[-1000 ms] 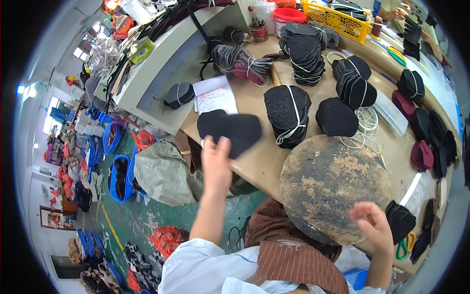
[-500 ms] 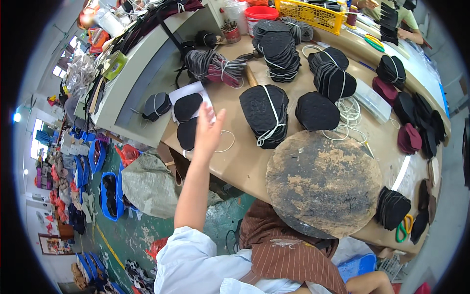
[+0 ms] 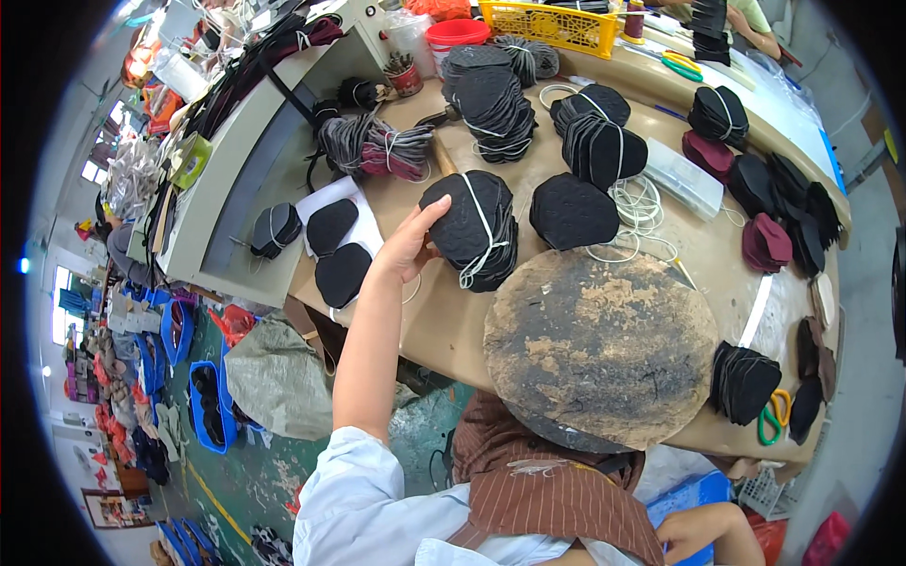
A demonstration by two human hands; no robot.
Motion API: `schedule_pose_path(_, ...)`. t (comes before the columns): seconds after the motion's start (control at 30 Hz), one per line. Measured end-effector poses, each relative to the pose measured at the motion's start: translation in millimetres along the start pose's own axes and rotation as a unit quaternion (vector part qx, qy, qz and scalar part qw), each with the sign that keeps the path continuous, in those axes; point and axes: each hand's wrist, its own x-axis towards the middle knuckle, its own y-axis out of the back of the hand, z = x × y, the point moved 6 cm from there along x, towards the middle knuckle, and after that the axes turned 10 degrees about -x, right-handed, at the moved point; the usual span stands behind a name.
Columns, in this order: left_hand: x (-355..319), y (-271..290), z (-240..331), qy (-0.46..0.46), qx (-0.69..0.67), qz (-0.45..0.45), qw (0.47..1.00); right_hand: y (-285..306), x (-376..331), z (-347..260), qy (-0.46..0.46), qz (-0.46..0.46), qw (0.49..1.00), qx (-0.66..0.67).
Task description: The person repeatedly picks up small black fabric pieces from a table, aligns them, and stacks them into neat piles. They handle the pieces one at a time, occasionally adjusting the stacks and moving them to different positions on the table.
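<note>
My left hand (image 3: 412,243) reaches over the table to a tied bundle of black fabric pieces (image 3: 469,226). One digit lies on top of the bundle and the other fingers curl against its left side. White cord (image 3: 478,203) runs round this bundle, which rests on the table. Beside it on the right sits a loose black stack (image 3: 574,211). Two black pieces (image 3: 332,226) lie on and by a white sheet (image 3: 362,226), left of my hand. Down by my lap, my right hand (image 3: 687,534) is against the brown apron (image 3: 576,519), its fingers partly hidden.
A worn round wooden block (image 3: 604,349) stands at the table's near edge. Behind are more tied bundles (image 3: 491,104), a red bucket (image 3: 457,36) and a yellow crate (image 3: 547,28). Scissors (image 3: 774,417) lie at the right. Another person's arm (image 3: 755,38) shows at the far right.
My left hand has moved right, from above the two black pieces to the left side of the tied bundle, and now grips it. My right hand has come into view at the lower right.
</note>
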Motion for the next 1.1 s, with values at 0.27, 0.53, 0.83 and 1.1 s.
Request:
schedule_pose_path(0.27, 1, -5, 0, 0.024, 0.076, -0.035, 0.996, 19, 1, -6, -0.002, 0.075, 0.997, 0.028)
schedule_pose_path(0.53, -13, -11, -13, -0.070, 0.007, -0.048, 0.996, 103, -25, -21, -0.184, 0.345, 0.914, -0.108)
schedule_pose_path(0.83, -8, -24, -22, -0.102, -0.172, -0.036, 0.979, 347, -19, -2, -0.096, 0.766, 0.621, -0.137)
schedule_pose_path(1.1, -8, -3, -6, -0.103, -0.234, 0.007, 0.967, 418, 16, 16, -0.264, 0.672, 0.659, -0.211)
